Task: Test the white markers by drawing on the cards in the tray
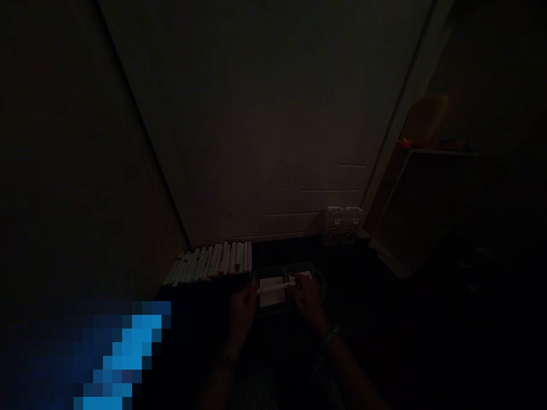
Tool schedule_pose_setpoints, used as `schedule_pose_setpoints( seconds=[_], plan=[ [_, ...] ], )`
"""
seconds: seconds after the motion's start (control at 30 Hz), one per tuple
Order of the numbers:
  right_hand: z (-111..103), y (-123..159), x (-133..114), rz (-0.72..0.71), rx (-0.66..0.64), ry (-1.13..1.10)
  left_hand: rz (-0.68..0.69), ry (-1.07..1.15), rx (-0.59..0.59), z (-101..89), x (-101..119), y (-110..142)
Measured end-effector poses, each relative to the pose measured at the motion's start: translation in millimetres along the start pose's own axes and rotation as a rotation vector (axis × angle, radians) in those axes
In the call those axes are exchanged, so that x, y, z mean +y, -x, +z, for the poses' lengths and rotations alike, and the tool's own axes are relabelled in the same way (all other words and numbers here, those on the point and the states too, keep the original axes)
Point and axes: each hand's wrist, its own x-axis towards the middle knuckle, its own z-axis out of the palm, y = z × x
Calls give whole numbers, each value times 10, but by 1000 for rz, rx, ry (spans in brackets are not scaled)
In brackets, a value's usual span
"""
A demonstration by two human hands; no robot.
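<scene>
The light is very dim. A white marker [277,287] lies sideways between my two hands, above an open case [269,267] with pale sheets or labels inside. My left hand [243,304] is closed around the marker's left end. With bent fingers, my right hand [305,293] grips its right end; whether a cap is there is too dark to see. Left of the case, several white markers [213,261] lie side by side in a row.
Two clear plastic containers with handles [342,225] stand against the panelled wall [256,142] at the back right. A shelf [444,152] with an orange object on it rises at right. A pixelated blue glow [132,353] covers the lower left.
</scene>
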Motion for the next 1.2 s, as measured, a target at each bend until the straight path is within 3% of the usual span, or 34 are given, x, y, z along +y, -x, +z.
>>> schedule_pose_setpoints(
  seconds=[0.17,0.3,0.53,0.7,1.2],
  plan=[
    [11,6,8,-28,-76,22,-25,131,-28,28,-27,-3],
    [65,22,90,22,-31,61,32,193,-60,68,0,13],
    [116,48,162,46,-33,169,107,121,-77,48,78,38],
    [103,34,137,71,-33,110,155,-9,-64,37,67,16],
    [57,2,57,67,-24,5,163,-22,-59,41,86,15]
  ],
)
